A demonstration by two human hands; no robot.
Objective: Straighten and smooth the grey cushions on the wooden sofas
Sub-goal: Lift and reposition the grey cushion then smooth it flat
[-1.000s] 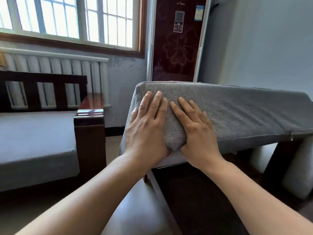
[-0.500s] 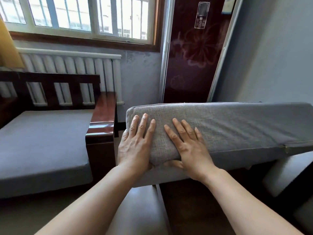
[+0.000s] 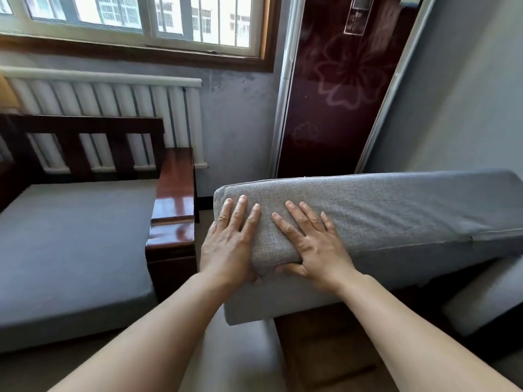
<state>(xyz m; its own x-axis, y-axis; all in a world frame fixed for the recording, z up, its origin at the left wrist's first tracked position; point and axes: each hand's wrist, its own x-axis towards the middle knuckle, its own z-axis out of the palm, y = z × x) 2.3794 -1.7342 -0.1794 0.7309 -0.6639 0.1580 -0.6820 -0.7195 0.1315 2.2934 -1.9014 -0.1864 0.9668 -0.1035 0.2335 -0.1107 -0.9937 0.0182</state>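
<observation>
- Cushion [image 3: 368, 219], grey and long, is up off its seat from the head view: tilted, near end raised, running away to the right above a dark wooden sofa frame [image 3: 325, 343].
- Left hand [image 3: 229, 244] lies on the near corner, fingers [image 3: 240, 213] straight and spread flat on the fabric; its thumb is hidden behind the hand, so whether it hooks under the edge I can't say.
- Right hand [image 3: 314, 247] sits just beside it, fingers stretched up the fabric, thumb tucked under the lower edge. That's a pinch on the cushion's edge.
- Over on the left, the second sofa [image 3: 172, 210] stands by the radiator [image 3: 113, 114], its seat cushion [image 3: 70, 236] lying flat and smooth already.
- To the far right another grey pad [image 3: 481, 295] sits low beside the frame.
- I'd call this the repositioning step: the cushion is held, not yet seated.
- Next move wants the slab lowered square onto the frame, near corner lined up with the frame's edge, then palms swept outward to flatten the cover.
- Watch that far end. It's out of view, and could catch or land askew.
</observation>
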